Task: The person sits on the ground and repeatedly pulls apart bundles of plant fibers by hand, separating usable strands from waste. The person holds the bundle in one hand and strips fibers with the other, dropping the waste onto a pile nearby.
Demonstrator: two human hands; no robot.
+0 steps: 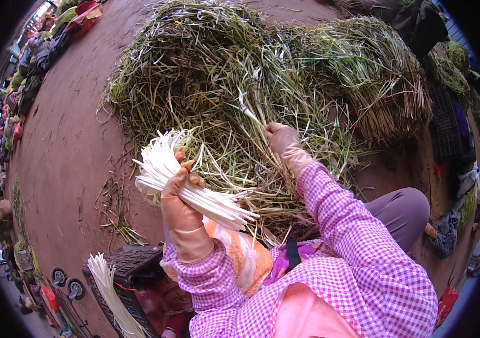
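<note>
My left hand (182, 194), in a tan rubber glove, is wrapped round a thick bundle of pale white stalks (211, 204). Their ends fan out at the upper left and stick out past the hand at the lower right. Further to the right, my right hand (282, 139), gloved too, is closed over the heap. Thin green-and-white stalks (249, 112) stick out to the upper left of its fingers. A big heap of tangled green and straw-coloured stalks (195, 73) lies before me, under and beyond both hands.
At the lower left another bundle of white stalks (107, 287) lies by a dark plastic crate (133, 262). Small wheels (75, 289) stand left of it. Loose trimmings (121, 219) litter the brown floor (65, 169). A dense bundle of green stalks (386, 79) lies at the right.
</note>
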